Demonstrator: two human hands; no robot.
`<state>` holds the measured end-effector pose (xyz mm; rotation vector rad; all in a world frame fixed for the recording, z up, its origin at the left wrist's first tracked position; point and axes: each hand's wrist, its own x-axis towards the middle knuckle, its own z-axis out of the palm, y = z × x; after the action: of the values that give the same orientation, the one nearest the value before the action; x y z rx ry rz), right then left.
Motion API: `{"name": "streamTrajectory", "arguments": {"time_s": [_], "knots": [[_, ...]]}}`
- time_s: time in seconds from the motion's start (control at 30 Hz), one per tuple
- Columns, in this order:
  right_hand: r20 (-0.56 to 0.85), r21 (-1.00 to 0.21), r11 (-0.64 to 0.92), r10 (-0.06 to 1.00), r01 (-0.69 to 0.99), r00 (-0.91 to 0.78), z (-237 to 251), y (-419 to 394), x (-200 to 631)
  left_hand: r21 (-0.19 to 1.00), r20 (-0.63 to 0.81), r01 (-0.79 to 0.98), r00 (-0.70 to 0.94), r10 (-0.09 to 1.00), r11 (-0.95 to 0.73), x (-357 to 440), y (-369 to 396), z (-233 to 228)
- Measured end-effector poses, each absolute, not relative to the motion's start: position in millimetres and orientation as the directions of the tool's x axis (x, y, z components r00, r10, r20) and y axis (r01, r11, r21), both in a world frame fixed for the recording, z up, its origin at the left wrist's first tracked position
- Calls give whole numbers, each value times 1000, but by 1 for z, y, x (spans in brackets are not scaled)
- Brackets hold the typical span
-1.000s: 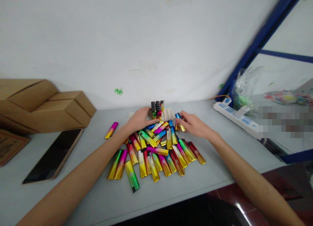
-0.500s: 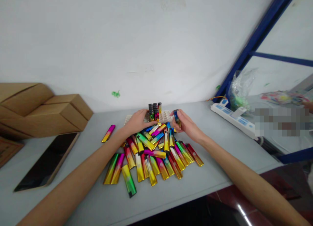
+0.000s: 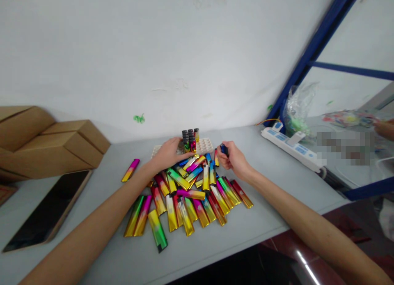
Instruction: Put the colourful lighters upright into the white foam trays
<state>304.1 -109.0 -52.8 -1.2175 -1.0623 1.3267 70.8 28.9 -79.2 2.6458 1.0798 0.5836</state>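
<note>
Pinching one blue lighter (image 3: 224, 149) upright, right hand (image 3: 233, 161) held it just right of the white tray (image 3: 205, 145), clear of the loose lighter pile (image 3: 187, 192); left hand (image 3: 168, 154) lay flat, steadying the tray's near edge, gripping nothing

Lighter (image 3: 224, 149) mostly hidden in right hand (image 3: 233, 160); tray (image 3: 205, 145) partly behind left hand (image 3: 168, 154).
</note>
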Motion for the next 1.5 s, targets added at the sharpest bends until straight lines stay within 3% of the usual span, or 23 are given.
{"name": "streamTrajectory", "arguments": {"time_s": [0.3,0.57,0.9,1.2,1.33,1.5], "knots": [[-145,-976,-149,989,-158,-35,-49,-108,303,363,281,621,638,717,-694,71,28,-79],[-93,-981,-111,989,-162,-118,-57,-106,304,360,282,606,655,701,-710,70,30,-81],[89,-955,64,993,-288,-73,-51,-105,306,347,293,601,660,692,-720,69,32,-85],[220,-975,222,973,18,-73,-40,-83,309,376,304,592,647,699,-712,70,27,-81],[270,-950,289,951,118,-152,-36,-49,311,377,299,585,657,692,-718,69,27,-80],[413,-775,473,881,418,-230,-33,-9,319,382,295,587,654,696,-714,69,26,-80]]}}
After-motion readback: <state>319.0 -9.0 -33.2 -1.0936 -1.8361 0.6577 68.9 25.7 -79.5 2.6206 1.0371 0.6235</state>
